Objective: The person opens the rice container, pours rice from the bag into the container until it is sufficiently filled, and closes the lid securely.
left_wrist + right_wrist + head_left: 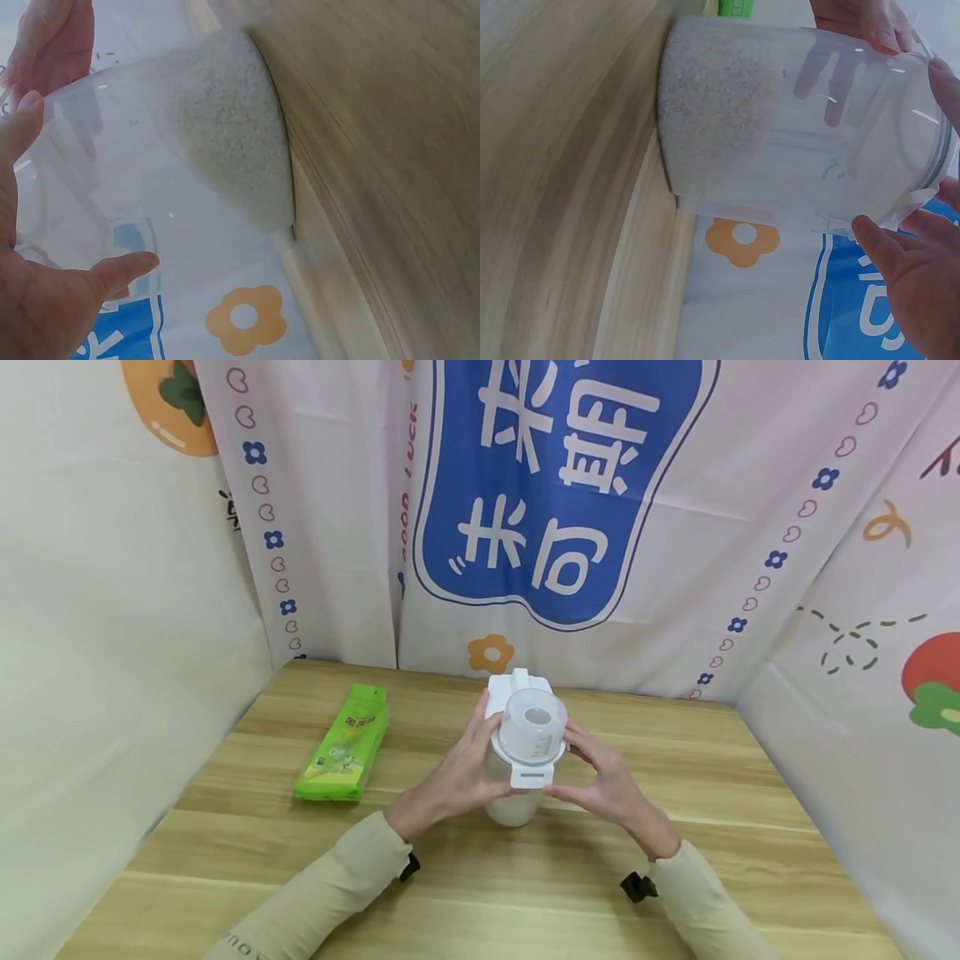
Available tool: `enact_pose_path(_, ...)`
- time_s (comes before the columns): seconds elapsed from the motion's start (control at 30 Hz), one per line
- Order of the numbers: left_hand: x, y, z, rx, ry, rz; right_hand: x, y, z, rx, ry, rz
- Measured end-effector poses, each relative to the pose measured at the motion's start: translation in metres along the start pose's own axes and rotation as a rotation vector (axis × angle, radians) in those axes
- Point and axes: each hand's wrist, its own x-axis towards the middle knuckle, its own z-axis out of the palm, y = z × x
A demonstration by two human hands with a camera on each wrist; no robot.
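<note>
A clear plastic rice container (795, 142) stands upright on the wooden table, its lower part filled with pale grains (225, 120). Its white lid (532, 776) bears an upturned clear measuring cup (534, 731) with scale marks. From the left, my left hand (468, 768) grips the container's top near the lid rim, thumb toward the front. My right hand (603, 781) holds the same rim from the right, its thumb also at the front. Both wrist views show fingers spread around the upper wall and lid edge.
A green packet (345, 747) lies on the table (675, 877) to the left of the container. Behind stands a printed cloth curtain (337, 527) with a blue panel, and white cloth walls (112, 652) flank both sides.
</note>
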Motion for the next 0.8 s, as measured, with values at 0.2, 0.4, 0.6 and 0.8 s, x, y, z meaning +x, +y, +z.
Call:
enact_pose_path(0.2, -0.001, 0.002, -0.001, -0.026, -0.038, 0.001, -0.001, -0.002, 0.0, -0.063, 0.008, 0.001)
enact_pose_path(0.4, -0.002, 0.002, -0.003, -0.096, -0.103, -0.005, -0.002, -0.001, 0.002, -0.06, 0.016, 0.014)
enact_pose_path(0.6, -0.002, 0.001, -0.002, -0.09, -0.106, -0.03, -0.002, -0.003, 0.005, -0.052, 0.042, 0.003)
enact_pose_path(0.8, -0.002, 0.001, -0.002, -0.084, -0.087, -0.013, 0.007, -0.028, 0.003, 0.068, 0.038, 0.03)
